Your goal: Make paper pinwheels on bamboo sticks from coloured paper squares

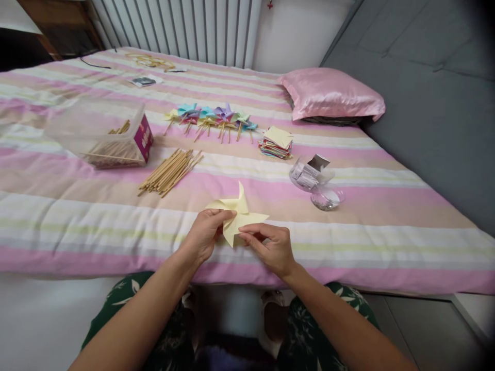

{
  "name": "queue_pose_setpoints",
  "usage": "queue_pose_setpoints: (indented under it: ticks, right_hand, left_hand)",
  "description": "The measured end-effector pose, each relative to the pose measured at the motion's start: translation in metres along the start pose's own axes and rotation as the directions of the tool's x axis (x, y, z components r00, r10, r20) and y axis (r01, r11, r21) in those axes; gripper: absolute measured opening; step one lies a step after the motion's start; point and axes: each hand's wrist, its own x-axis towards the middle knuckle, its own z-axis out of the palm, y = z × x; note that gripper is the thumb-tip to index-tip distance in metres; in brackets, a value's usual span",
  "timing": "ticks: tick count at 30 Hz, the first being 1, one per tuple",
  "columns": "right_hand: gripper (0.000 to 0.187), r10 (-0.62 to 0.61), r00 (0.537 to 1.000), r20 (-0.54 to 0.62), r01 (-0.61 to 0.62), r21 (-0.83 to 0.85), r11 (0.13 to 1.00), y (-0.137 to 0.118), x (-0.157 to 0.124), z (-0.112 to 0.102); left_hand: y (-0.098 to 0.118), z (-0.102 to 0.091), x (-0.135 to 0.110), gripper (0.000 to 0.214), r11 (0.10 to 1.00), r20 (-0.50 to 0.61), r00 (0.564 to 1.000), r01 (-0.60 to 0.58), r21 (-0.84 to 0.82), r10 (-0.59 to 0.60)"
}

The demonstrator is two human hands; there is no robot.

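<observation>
Both my hands hold a pale yellow folded paper pinwheel (237,214) just above the near edge of the striped bed (77,226). My left hand (204,236) pinches its left side with closed fingers. My right hand (270,246) pinches the paper near its centre from the right. The pinwheel's blades point up, left, right and down. No stick is on it.
A loose pile of wooden sticks (170,171) lies ahead on the left, beside a clear plastic box (98,131) with more sticks. A row of finished coloured pinwheels (211,117), a stack of paper squares (276,142), a small clear container (315,180) and a pink pillow (332,95) lie farther back.
</observation>
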Motion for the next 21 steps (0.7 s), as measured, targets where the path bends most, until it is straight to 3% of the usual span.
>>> queue_pose_setpoints:
  ticks: [4,7,15,21]
  right_hand:
    - [0.017,0.185,0.982,-0.047,-0.173,0.192,0.966,0.001,0.002,0.003]
    - [0.021,0.250,0.965,-0.084,-0.225,0.232,0.946,0.001,0.003,0.004]
    - [0.017,0.149,0.963,-0.224,-0.136,0.076,0.988,-0.003,0.004,0.002]
    - [0.016,0.131,0.959,-0.253,-0.124,0.043,0.991,-0.002,0.004,0.004]
  left_hand:
    - [-0.003,0.005,-0.002,0.026,0.989,-0.061,0.991,-0.117,0.093,0.123]
    - [-0.006,0.008,-0.002,0.026,0.974,-0.089,0.978,-0.172,0.149,0.187]
    - [-0.010,0.012,-0.003,0.022,0.961,-0.080,0.970,-0.215,0.177,0.232]
    - [-0.010,0.014,-0.004,0.020,0.958,-0.086,0.969,-0.212,0.194,0.232]
